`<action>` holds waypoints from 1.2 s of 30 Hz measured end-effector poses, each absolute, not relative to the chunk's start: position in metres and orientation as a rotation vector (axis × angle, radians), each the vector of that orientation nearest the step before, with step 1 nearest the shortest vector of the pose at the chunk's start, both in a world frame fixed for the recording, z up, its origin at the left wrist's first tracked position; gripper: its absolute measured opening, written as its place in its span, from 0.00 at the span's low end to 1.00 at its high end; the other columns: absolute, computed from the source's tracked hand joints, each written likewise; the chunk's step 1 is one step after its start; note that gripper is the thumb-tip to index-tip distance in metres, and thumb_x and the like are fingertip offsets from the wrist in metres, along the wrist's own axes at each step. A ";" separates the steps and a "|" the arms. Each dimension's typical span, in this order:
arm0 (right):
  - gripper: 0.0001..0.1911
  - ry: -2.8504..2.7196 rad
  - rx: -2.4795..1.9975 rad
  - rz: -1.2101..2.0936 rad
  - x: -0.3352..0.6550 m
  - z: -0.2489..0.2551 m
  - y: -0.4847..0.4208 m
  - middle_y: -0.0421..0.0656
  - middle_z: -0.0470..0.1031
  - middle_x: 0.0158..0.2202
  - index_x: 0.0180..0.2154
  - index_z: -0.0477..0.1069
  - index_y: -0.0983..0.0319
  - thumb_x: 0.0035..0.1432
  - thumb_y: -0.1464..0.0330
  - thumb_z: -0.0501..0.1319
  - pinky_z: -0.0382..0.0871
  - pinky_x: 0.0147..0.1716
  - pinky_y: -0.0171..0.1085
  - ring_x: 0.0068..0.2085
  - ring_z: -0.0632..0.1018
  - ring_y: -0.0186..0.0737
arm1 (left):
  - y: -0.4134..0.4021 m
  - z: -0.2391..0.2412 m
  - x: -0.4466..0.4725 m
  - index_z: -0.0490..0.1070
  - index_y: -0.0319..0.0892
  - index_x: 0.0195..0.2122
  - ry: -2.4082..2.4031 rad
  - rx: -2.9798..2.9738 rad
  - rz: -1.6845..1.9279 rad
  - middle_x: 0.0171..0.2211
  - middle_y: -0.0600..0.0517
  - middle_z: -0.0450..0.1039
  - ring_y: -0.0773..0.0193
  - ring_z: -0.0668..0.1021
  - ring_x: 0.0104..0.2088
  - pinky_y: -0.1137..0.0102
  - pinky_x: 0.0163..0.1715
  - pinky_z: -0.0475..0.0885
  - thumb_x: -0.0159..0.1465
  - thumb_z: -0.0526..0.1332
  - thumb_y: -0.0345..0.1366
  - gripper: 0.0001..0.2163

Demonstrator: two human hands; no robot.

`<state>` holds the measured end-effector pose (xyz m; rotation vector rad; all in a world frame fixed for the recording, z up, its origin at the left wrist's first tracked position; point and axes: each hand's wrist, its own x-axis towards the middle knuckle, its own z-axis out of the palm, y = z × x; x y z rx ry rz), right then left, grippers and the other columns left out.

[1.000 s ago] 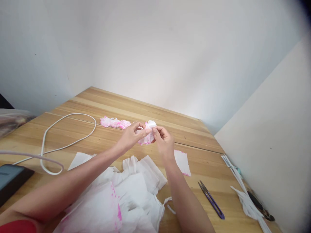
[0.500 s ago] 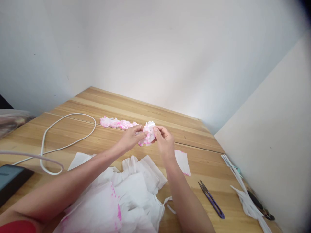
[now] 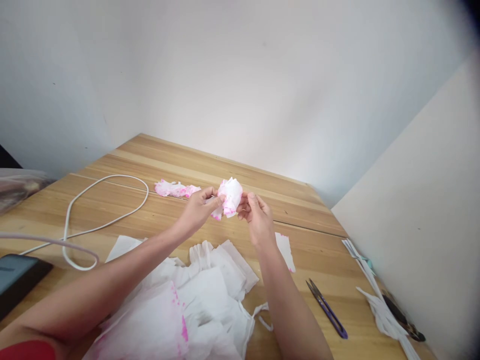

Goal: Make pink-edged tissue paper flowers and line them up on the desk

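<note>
A crinkled white paper flower (image 3: 230, 195) with pink edges is held up over the table. My left hand (image 3: 200, 207) pinches it from the left, thumb in front. At its right side is my right hand (image 3: 258, 215), with loosely curled fingers whose tips reach the flower's edge. The right thumb is apart from the paper. Whether those fingertips press on it is hard to make out. Behind the left hand lies a ruffled row of pink-and-white paper (image 3: 175, 189). Below my forearms spreads a pile of white tissue-like sheets (image 3: 204, 295), some edged in pink.
To the right are a small pink-edged sheet (image 3: 285, 251), purple thread snips (image 3: 327, 309) and a white tied bundle (image 3: 382, 312), with dark-handled pliers (image 3: 399, 315) beside it. A white cable (image 3: 108, 177) loops on the left near a dark device (image 3: 22, 280). Walls border the wooden table (image 3: 210, 167).
The flower has risen slightly and turned, showing a rounder white side. My right hand has shifted a little right, its thumb coming away from the paper. My left hand keeps its pinch.
</note>
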<state>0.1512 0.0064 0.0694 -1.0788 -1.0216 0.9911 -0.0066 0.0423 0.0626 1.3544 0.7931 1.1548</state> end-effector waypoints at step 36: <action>0.13 -1.416 -1.223 0.791 0.138 0.089 -0.017 0.36 0.67 0.22 0.27 0.69 0.61 0.55 0.59 0.62 0.58 0.23 0.32 0.23 0.65 0.30 | 0.013 0.061 -0.017 0.72 0.40 0.43 0.590 1.158 0.970 0.40 0.46 0.75 0.59 0.76 0.39 0.64 0.36 0.75 0.56 0.67 0.46 0.18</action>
